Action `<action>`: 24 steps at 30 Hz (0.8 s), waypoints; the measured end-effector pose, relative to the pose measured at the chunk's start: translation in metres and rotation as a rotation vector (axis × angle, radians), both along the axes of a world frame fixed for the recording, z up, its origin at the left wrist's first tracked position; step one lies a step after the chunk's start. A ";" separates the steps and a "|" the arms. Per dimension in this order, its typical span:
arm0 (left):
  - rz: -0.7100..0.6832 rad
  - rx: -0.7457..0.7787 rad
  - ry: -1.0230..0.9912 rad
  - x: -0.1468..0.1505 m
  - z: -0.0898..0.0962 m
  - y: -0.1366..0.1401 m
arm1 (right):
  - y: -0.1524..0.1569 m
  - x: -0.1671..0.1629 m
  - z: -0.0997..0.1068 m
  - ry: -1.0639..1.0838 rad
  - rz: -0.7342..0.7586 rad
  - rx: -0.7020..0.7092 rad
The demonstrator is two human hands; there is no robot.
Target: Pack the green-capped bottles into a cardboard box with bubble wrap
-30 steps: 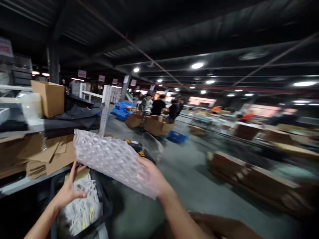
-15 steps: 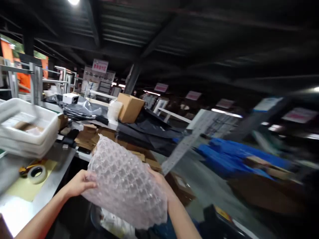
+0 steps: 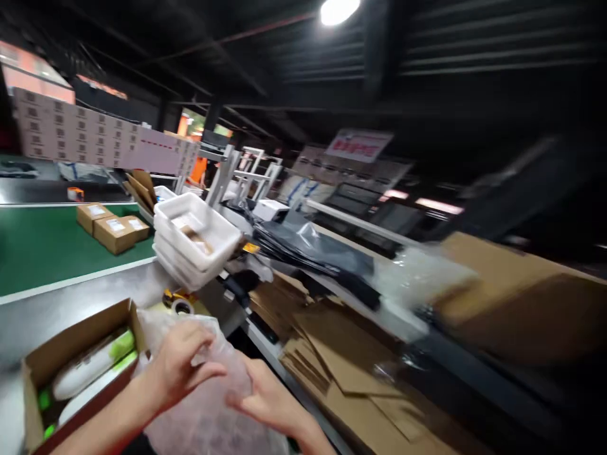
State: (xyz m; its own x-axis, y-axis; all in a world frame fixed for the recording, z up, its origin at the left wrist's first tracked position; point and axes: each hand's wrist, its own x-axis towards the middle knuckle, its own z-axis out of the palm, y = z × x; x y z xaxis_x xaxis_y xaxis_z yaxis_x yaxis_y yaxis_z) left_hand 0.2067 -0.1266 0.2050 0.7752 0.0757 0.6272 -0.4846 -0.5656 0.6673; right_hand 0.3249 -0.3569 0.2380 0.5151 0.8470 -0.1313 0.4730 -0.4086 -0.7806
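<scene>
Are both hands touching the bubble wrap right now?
Touching. The head view shows the left hand on top of the bubble wrap, fingers curled over it, and the right hand pressed against its right side.

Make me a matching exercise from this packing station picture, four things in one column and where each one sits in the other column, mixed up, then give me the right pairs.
Things:
1. bubble wrap
2. open cardboard box
3. white trays
4. sealed parcels

Places:
A. on the green belt, far left
B. stacked on the steel counter, beyond the hands
C. held between the left hand and right hand
D. at the near left, with white and green packets inside

Pairs: 1-C, 2-D, 3-B, 4-A
</scene>
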 end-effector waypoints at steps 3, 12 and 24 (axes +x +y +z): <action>0.272 0.067 -0.024 -0.018 0.002 0.038 | 0.038 0.035 0.007 0.071 0.151 0.030; 0.526 -0.308 0.476 0.001 0.014 0.085 | 0.140 0.140 0.032 0.226 0.497 0.053; 0.775 -0.448 0.540 -0.027 0.024 0.094 | 0.255 0.186 0.025 0.003 0.557 0.188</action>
State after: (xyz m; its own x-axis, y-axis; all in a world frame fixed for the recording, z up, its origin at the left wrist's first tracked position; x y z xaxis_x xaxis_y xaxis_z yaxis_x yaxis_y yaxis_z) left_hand 0.1793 -0.0331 0.2290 0.5839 0.8118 0.0040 0.3298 -0.2417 0.9126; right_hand 0.5112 -0.1014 0.2628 -0.0145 0.9988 0.0464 0.5747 0.0463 -0.8171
